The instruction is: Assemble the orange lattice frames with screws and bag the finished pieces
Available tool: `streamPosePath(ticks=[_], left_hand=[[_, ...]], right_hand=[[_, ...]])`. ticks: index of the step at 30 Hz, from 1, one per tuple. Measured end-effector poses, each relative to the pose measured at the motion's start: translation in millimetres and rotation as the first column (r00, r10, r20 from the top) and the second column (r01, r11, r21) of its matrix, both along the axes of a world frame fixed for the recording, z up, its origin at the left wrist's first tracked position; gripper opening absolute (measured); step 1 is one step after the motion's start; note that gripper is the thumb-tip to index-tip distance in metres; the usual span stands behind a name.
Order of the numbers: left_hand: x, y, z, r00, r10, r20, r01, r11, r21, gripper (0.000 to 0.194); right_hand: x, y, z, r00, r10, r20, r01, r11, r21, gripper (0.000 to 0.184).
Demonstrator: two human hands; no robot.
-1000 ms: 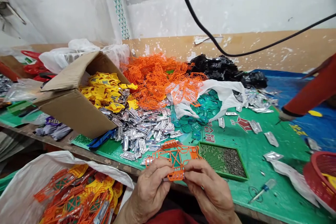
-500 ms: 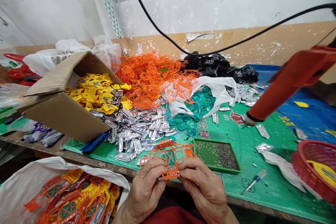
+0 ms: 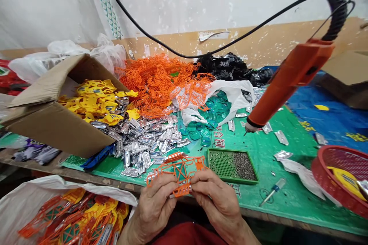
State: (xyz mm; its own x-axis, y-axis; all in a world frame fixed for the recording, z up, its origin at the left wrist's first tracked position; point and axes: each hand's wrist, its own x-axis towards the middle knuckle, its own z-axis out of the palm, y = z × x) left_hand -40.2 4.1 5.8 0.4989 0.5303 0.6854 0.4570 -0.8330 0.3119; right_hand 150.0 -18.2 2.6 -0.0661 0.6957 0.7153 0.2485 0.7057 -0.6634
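"Where's the orange plastic frame [image 3: 178, 172]?"

"Low at six o'clock, held in a narrow pinch between the left hand [image 3: 153, 208] and the right hand [image 3: 218, 206], fingers closed on its edges."

"What's around it?"

"A green tray [image 3: 231, 166] of small metal parts just beyond the right hand at two o'clock, a white sack [image 3: 37, 210] of orange and yellow pieces at eight, and an orange electric screwdriver [image 3: 290, 76] hanging at two, higher up."

Workshop: plastic parts [image 3: 155, 84] heaped on workbench [image 3: 287, 222]
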Motion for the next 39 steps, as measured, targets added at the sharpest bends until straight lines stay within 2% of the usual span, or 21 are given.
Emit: streamPosePath(ticks=[6,10,14,19,23,32,36,39], left_hand=[[-1,1,-0.5,1.0,-0.003,-0.009,0.003,1.0,0.002,0.02],[2,3,1.6,0.999,-0.019,-0.026,0.018,1.0,-0.016,0.021],[7,1,0.8,0.999,-0.031,-0.031,0.029,0.999,-0.042,0.023],[12,-6,-3.3,0.995,0.083,0.063,-0.084,0.996,0.022,0.028],[12,-10,-3.7,0.992,0.087,0.087,-0.086,0.996,-0.01,0.02],[14,-11,-1.3,0.993,0.069,0.094,-0.068,0.998,-0.015,0.02],[15,-11,-1.7,0.992,0.074,0.101,-0.071,0.997,-0.034,0.021],[18,-12,-1.7,0.99,0.129,0.064,-0.126,0.99,-0.056,0.031]], right_hand=[[1,0,1.4,1.0,-0.005,0.012,0.005,1.0,-0.004,0.016],[3,0,0.0,0.992,-0.046,0.114,0.044,0.999,0.023,0.026],[5,-1,-11.0,0.978,-0.051,0.204,0.045,0.998,0.035,0.029],[9,-3,-26.6,0.956,-0.186,0.227,0.166,0.981,0.106,0.029],[12,-5,-34.2,0.939,-0.235,0.25,0.211,0.97,0.121,0.028],[12,-7,-32.9,0.933,-0.268,0.24,0.247,0.962,0.116,0.028],[13,-6,-33.7,0.906,-0.305,0.293,0.258,0.948,0.188,0.026],[12,-2,-35.1,0.884,-0.343,0.319,0.269,0.929,0.255,0.024]])
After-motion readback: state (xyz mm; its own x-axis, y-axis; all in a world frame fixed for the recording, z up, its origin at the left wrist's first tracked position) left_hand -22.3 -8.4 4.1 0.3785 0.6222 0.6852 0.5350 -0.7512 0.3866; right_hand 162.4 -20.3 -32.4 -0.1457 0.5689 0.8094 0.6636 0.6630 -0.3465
